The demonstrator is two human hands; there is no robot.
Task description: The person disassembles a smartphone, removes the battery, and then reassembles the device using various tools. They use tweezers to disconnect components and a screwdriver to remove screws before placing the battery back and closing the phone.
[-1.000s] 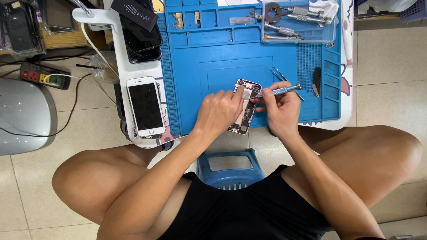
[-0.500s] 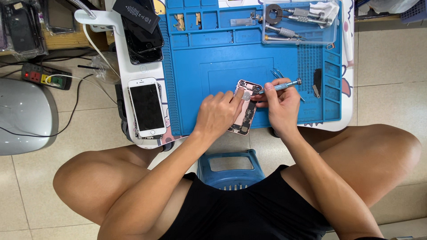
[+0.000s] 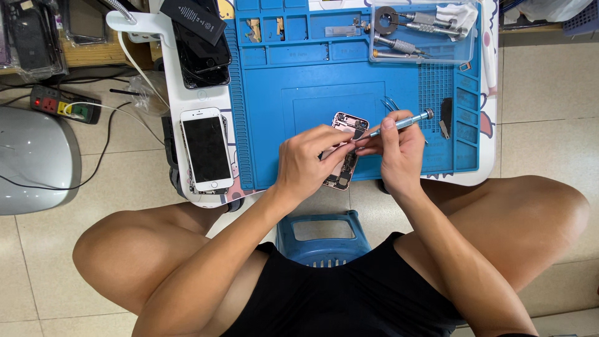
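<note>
The left hand [image 3: 306, 163] has its grip closed on an opened phone body [image 3: 345, 151], pink-edged with its inner parts showing, held at the near edge of the blue work mat [image 3: 293, 75] that covers most of the small white table [image 3: 187, 100]. The right hand [image 3: 397, 150] has its grip closed on a slim metal screwdriver [image 3: 399, 124], whose tip meets the upper part of the phone body just beside the left fingertips. Close behind the screwdriver's handle lie tweezers [image 3: 390, 103] and a small dark tool [image 3: 445, 115] on the mat. To the left, well apart from the hands, a white phone [image 3: 206, 150] lies face up on the table's edge, with a stack of dark phones [image 3: 203, 47] farther back. A clear tray [image 3: 424, 31] of metal tools sits at the mat's far right corner. A blue stool [image 3: 321, 237] shows between the person's knees, and a power strip [image 3: 59, 105] lies on the tiled floor [image 3: 549, 125] at left.
</note>
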